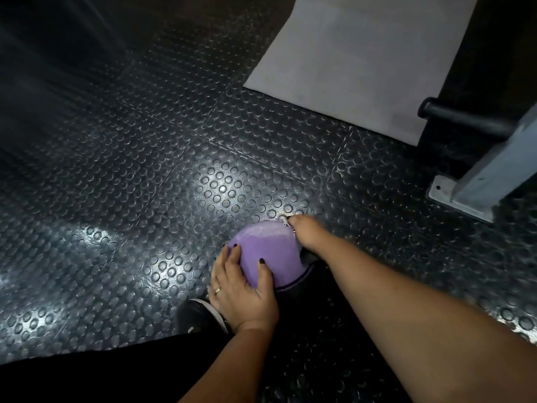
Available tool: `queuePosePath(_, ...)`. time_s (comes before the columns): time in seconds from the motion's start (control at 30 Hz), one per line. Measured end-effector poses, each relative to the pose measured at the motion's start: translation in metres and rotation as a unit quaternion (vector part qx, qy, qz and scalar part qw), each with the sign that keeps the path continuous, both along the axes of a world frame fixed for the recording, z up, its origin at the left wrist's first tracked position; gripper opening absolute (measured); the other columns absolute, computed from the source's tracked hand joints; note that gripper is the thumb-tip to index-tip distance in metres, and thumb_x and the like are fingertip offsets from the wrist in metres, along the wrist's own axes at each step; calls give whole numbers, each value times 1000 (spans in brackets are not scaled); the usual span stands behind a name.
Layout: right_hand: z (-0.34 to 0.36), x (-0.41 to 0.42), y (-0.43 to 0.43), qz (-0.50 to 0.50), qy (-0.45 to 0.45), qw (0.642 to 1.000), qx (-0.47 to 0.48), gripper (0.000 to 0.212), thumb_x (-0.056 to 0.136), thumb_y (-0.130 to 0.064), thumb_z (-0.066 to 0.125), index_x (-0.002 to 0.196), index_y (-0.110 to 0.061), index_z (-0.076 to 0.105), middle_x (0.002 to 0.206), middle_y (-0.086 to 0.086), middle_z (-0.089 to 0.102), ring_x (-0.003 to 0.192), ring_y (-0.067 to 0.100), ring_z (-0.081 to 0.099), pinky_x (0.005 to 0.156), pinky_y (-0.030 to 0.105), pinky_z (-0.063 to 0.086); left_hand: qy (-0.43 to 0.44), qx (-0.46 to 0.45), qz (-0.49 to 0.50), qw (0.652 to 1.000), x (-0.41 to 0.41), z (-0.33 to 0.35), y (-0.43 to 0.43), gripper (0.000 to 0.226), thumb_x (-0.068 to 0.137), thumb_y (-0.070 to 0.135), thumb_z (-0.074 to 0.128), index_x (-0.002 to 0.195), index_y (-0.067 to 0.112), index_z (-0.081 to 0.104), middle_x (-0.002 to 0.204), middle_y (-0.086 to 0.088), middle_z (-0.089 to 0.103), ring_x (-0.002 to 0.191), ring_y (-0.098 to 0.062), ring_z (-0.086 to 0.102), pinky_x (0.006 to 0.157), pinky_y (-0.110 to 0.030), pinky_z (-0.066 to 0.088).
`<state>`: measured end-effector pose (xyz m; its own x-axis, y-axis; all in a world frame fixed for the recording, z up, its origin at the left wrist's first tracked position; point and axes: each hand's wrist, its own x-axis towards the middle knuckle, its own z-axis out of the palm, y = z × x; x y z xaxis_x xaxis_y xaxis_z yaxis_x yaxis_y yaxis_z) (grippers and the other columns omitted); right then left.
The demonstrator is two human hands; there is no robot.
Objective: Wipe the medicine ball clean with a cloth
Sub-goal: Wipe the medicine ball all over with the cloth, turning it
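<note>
The floor (145, 170) is dark rubber with little round bumps all over it, and it shines in patches where light hits it. The room is dim, and the far left part of the floor fades into black. The purple ball (270, 251) is low down, near the middle of the floor's near edge. Its bottom part looks dark. The left hand (244, 289) grips the near left side of the ball, with the fingers spread and curled on it and the thumb on top. There is a ring (217, 291) on one finger. The right hand (308, 232) lies on the far right side of the ball. A small bit of white cloth (284, 220) peeks out by its fingertips, but the fingers are hidden, so I cannot tell if they hold the cloth or just press it. A black shoe (200, 314) stands just beside the left wrist. A grey mat (348, 59) lies flat at the far right of the floor. At the right edge, a grey metal post (499, 167) stands on a flat plate (441, 190), with a black bar (462, 117) sticking out above.
</note>
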<state>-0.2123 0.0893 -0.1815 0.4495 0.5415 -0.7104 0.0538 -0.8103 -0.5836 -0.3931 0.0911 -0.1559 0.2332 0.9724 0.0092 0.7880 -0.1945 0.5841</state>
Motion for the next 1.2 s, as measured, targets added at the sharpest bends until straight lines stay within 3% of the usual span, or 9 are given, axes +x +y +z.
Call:
queuePosePath(0.1, 9, -23, -19, -51, -64, 993, 87, 38, 98, -27, 31, 116, -16, 62, 126, 11, 59, 110, 26, 54, 95, 36, 43, -9, -15, 7, 1000, 2, 4, 8, 72, 74, 63, 38, 131, 25, 60, 151, 3, 46, 142, -23, 36, 117, -54, 18)
queuePosePath(0.2, 24, -64, -49, -41, -194, 971, 137, 65, 89, -43, 16, 146, -19, 37, 152, 0, 36, 138, 19, 32, 115, 34, 24, 6, -10, -4, 1000, 8, 7, 7, 72, 75, 63, 37, 130, 23, 60, 151, 2, 46, 141, -25, 37, 117, -55, 20)
queuePosePath(0.4, 44, -125, -90, 48, -273, 942, 187, 58, 95, -33, 20, 152, -27, 13, 160, -13, 2, 147, 12, -4, 117, 39, 2, 14, 0, -50, 999, 9, 7, 10, 69, 77, 61, 39, 129, 21, 61, 150, 2, 48, 140, -26, 39, 116, -57, 23)
queuePosePath(0.6, 35, -67, -50, -12, -205, 964, 170, 50, 98, -31, 23, 142, -16, 43, 150, 2, 39, 138, 19, 34, 114, 33, 26, 7, 13, -89, 996, -4, 1, 6, 67, 80, 59, 42, 130, 18, 59, 146, 0, 51, 137, -31, 43, 109, -64, 32)
queuePosePath(0.67, 27, -32, -24, -20, -97, 989, 106, 36, 100, -20, 32, 117, -7, 62, 124, 16, 59, 116, 27, 53, 90, 30, 41, -1, 18, -98, 995, -9, 1, 2, 67, 78, 58, 43, 129, 17, 60, 145, -1, 52, 135, -32, 44, 106, -65, 33)
queuePosePath(0.8, 5, 9, 5, -11, 30, 999, 3, 26, 98, -19, 40, 82, -9, 57, 100, 19, 55, 93, 25, 52, 71, 27, 31, 6, 17, -105, 994, -4, 4, 6, 66, 78, 61, 44, 129, 23, 59, 149, 2, 48, 138, -31, 41, 109, -64, 30)
queuePosePath(1.03, 14, 2, -8, 5, -1, 999, 52, 26, 100, -24, 32, 84, -23, 52, 113, 20, 57, 108, 28, 53, 81, 30, 32, 32, 7, -104, 994, 4, 6, 11, 68, 76, 63, 41, 130, 26, 60, 152, 1, 44, 141, -28, 37, 114, -63, 24)
queuePosePath(1.1, 16, -10, -27, -18, -34, 995, 87, 34, 96, -28, 33, 103, -17, 64, 119, 16, 60, 112, 30, 54, 84, 31, 37, 35, 26, -113, 993, 2, 4, 4, 65, 77, 61, 44, 128, 24, 61, 150, -1, 47, 139, -30, 40, 111, -64, 27)
queuePosePath(1.2, 20, -35, -59, -33, -108, 982, 152, 40, 98, -20, 39, 137, -18, 51, 139, 2, 51, 128, 20, 47, 107, 33, 36, 31, 34, -136, 990, -5, 3, 3, 60, 78, 60, 45, 127, 28, 58, 150, -1, 45, 139, -31, 40, 111, -66, 26)
